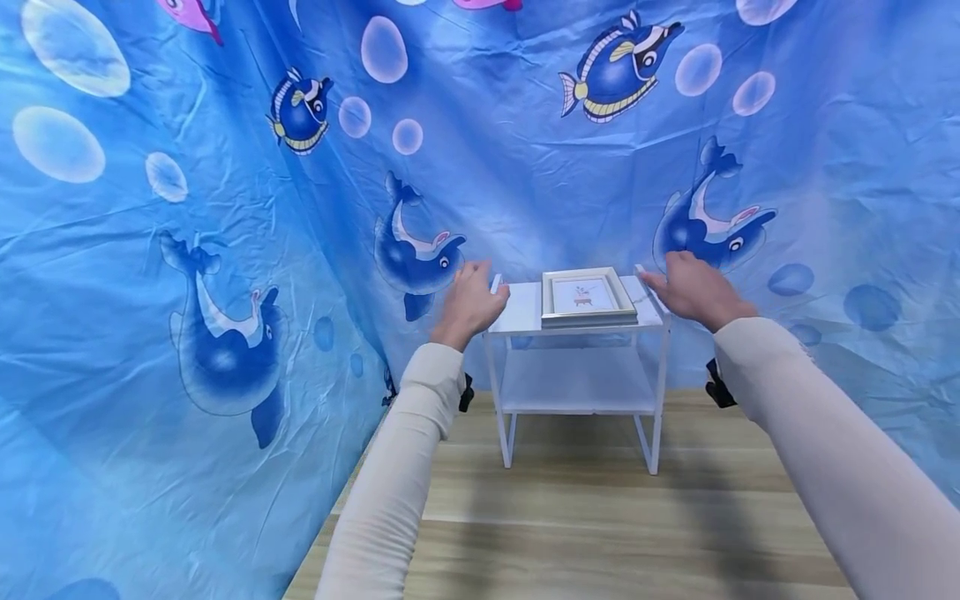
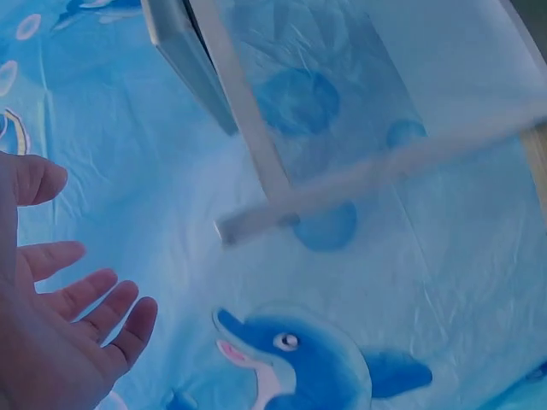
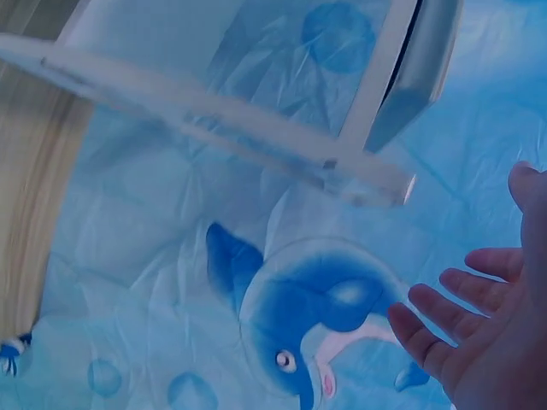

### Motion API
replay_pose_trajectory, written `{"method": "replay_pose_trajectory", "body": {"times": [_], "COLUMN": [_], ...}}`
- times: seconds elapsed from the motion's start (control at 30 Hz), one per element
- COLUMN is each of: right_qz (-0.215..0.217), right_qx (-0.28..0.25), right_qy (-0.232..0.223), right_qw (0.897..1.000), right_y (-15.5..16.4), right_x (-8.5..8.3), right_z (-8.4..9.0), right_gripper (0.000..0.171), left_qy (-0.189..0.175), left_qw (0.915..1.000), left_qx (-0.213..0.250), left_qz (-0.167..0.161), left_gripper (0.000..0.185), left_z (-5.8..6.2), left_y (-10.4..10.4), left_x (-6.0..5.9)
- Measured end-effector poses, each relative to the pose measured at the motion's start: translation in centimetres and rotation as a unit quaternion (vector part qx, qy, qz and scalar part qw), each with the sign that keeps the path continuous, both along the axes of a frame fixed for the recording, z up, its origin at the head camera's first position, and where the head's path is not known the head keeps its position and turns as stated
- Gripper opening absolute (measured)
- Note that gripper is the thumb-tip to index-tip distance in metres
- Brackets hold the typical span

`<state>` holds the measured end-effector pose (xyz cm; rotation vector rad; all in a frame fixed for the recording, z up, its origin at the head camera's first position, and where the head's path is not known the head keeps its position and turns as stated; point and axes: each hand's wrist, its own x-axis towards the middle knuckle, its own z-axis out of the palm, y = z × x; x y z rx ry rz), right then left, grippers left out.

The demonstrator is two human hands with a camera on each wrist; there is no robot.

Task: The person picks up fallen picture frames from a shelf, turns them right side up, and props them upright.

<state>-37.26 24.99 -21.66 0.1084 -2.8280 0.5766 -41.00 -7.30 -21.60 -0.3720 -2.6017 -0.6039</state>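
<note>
A small white two-tier side table (image 1: 517,313) stands ahead in the head view. On its top lies a picture frame (image 1: 588,297) with a pale gold border, face up, around a small drawing of a potted plant. My left hand (image 1: 471,302) is at the table's left side, my right hand (image 1: 696,288) at its right side. In the left wrist view the left hand (image 2: 81,316) has fingers spread and loosely bent, apart from the table's leg (image 2: 385,175). The right wrist view shows the right hand (image 3: 483,329) likewise, holding nothing, beside the table corner (image 3: 376,175).
A blue curtain (image 1: 525,192) printed with dolphins, fish and bubbles hangs behind the table and along the left. Below is a light wood-grain floor (image 1: 585,517). The table's lower shelf (image 1: 577,379) is plain white.
</note>
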Motion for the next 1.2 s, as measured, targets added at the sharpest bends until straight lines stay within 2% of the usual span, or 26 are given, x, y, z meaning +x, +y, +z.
{"method": "replay_pose_trajectory", "body": {"times": [0.17,0.47,0.67,0.9,1.07,1.2], "right_qz": [0.013,0.016,0.021,0.012,0.007,0.010], "right_qx": [-0.035,-0.081,-0.094,-0.087,-0.075,-0.065], "right_qy": [0.004,0.009,-0.012,-0.043,-0.049,-0.055], "right_qw": [0.999,0.997,0.995,0.995,0.996,0.996], "right_y": [-1.2,-2.6,-4.1,-4.6,-4.4,-4.1], "right_x": [-1.1,-3.2,-4.5,-5.5,-6.2,-6.6], "right_z": [-0.1,-1.1,-2.0,-2.1,-1.9,-1.3], "right_gripper": [0.088,0.082,0.079,0.077,0.071,0.067], "left_qy": [-0.018,-0.090,-0.133,-0.165,-0.171,-0.173], "left_qw": [0.9996,0.9931,0.9857,0.9827,0.9814,0.9793], "left_qx": [0.018,0.072,0.096,0.066,0.057,0.068], "left_qz": [-0.009,-0.024,-0.037,-0.051,-0.065,-0.080], "left_gripper": [0.059,0.065,0.064,0.057,0.053,0.040], "left_z": [0.3,-0.3,-1.0,-1.8,-1.6,-1.1], "left_y": [2.3,5.7,6.3,6.7,7.1,7.5], "left_x": [-0.6,-1.5,-2.1,-3.6,-4.4,-4.8]}}
